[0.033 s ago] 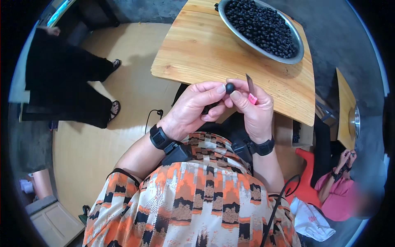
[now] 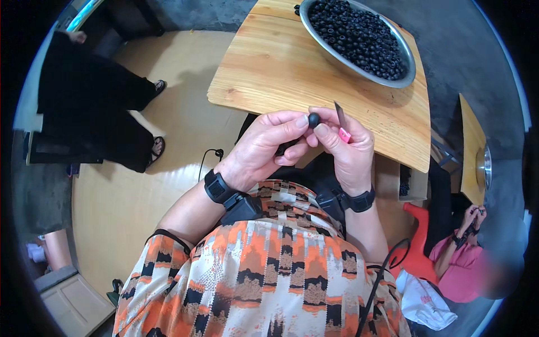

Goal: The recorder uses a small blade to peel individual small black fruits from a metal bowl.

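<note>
Just off the table's near edge, my left hand [image 2: 269, 140] pinches a small round black bead [image 2: 314, 120] between thumb and fingers. More black pieces show dark in the curl of that hand's lower fingers, mostly hidden. My right hand [image 2: 349, 149] is closed round a small knife [image 2: 341, 115]; its narrow blade points up and away, and a bit of pink handle shows by the thumb. The right thumb and fingertips also touch the bead. Beyond the hands, a metal bowl [image 2: 408, 78] heaped with black beads [image 2: 359, 39] stands on the wooden table [image 2: 269, 62].
A few loose beads [image 2: 297, 9] lie beside the bowl. Under the table stands an open box [image 2: 414, 191]. At the right, a seated person in pink [image 2: 463, 275] works near a red stool [image 2: 418, 241] and a white bag [image 2: 426, 303]. A person in black [image 2: 92, 106] stands at the left.
My hands keep the same hold on the bead and knife. The standing person at the left has shifted slightly.
</note>
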Action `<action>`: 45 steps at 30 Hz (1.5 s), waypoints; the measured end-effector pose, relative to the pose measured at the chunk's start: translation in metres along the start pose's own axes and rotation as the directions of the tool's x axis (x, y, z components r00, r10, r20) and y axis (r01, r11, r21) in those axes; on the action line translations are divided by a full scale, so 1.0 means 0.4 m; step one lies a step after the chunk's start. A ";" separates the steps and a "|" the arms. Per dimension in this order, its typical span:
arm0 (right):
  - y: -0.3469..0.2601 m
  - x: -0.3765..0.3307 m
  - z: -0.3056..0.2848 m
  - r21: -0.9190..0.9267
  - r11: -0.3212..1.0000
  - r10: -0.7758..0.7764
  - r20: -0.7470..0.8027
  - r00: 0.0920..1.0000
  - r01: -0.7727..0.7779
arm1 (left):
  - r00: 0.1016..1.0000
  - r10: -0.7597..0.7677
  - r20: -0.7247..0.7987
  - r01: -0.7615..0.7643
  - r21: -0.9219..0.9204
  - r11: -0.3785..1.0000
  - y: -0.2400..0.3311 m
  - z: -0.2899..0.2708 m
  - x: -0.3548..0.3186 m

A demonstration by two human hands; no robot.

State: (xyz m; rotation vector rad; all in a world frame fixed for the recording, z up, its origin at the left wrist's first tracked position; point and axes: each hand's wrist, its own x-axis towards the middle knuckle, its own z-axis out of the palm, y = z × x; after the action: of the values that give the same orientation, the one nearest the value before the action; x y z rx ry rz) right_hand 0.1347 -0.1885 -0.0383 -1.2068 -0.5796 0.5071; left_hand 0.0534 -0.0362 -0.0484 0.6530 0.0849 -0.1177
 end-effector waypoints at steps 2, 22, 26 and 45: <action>0.006 0.002 0.006 -0.056 0.998 -0.025 0.000 1.000 0.025 | 1.000 0.007 -0.003 -0.007 0.000 1.000 0.007 -0.007 -0.008; -0.016 0.005 0.027 -0.157 0.987 -0.006 0.105 0.994 0.022 | 0.998 0.068 0.013 -0.067 -0.091 0.994 0.004 -0.037 -0.036; -0.019 0.017 0.037 -0.030 1.000 0.007 0.105 0.994 -0.004 | 0.998 0.061 0.026 -0.057 -0.125 0.991 0.003 -0.043 -0.035; -0.061 -0.004 0.000 -0.314 0.948 0.006 0.185 0.983 0.053 | 0.986 0.160 0.046 -0.158 -0.058 0.986 0.021 -0.030 -0.047</action>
State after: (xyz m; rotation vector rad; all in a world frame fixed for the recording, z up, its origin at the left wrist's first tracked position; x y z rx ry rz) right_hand 0.1349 -0.1965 -0.0151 -1.4662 -0.8577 0.5210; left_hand 0.0354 -0.0206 -0.0508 0.6001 -0.0130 0.0221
